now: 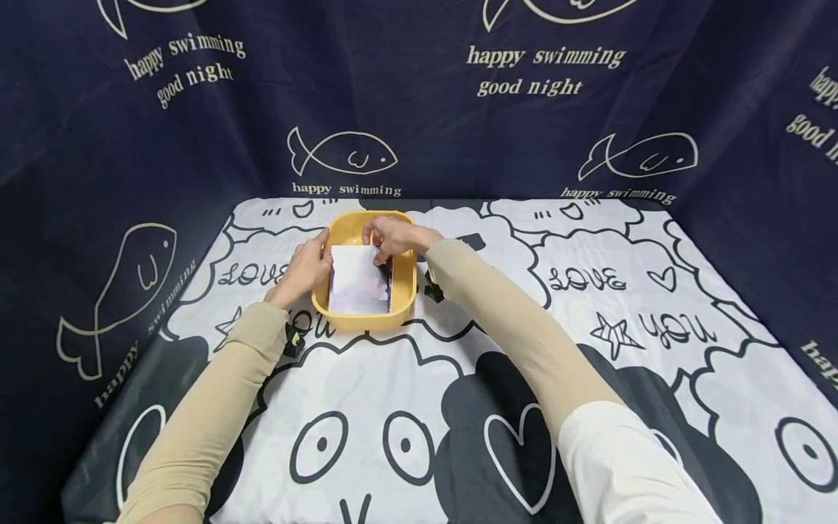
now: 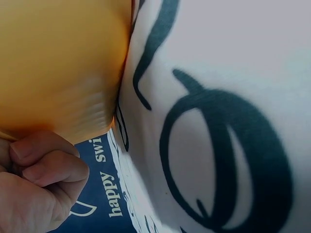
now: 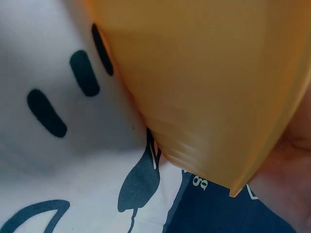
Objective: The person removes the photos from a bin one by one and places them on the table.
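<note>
A yellow tub [image 1: 405, 297] stands on the patterned cloth at the far middle of the table. In it lies a white sheet [image 1: 356, 290], with a dark flat thing [image 1: 388, 285] upright along its right side. My left hand [image 1: 305, 266] grips the tub's left rim, and its curled fingers [image 2: 46, 167] show against the yellow wall [image 2: 53, 68] in the left wrist view. My right hand [image 1: 394, 237] reaches over the tub and pinches the sheet's upper right corner. The right wrist view is filled by the tub's outer wall [image 3: 209, 82], with a bit of hand [image 3: 286, 179] beside it.
A black-and-white cartoon cloth [image 1: 589, 306] covers the table. Dark blue fish-print curtains [image 1: 458, 109] close off the back and both sides. My sleeved forearms stretch from the near edge to the tub.
</note>
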A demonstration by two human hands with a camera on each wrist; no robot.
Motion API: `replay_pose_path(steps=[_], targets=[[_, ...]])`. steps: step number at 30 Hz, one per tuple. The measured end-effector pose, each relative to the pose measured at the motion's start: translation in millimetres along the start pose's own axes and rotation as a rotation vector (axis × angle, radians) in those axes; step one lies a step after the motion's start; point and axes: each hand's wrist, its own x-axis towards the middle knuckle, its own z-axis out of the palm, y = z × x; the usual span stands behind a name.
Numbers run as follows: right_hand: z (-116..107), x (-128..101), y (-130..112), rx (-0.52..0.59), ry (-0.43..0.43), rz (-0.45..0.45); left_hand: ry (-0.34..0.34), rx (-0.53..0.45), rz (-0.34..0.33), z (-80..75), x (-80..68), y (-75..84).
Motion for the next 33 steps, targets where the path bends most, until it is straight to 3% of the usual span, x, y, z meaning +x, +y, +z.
replay_pose_path(steps=[7,18,27,33], targets=[[-2,-6,-2,0.252,-0.015,0.027,0.011,-0.005,0.016,0.1,-1.0,-0.7],[-12,-14,5,0.439,0.037,0.03,0.015,-0.026,0.026,0.2,-2.2,-3.4],[-48,-31,15,0.599,0.181,0.004,0.03,-0.024,0.051,-0.1,-1.6,-4.1],[-81,-54,31,0.7,0.259,0.045,0.023,-0.017,0.042,-0.8,-1.8,-2.1]])
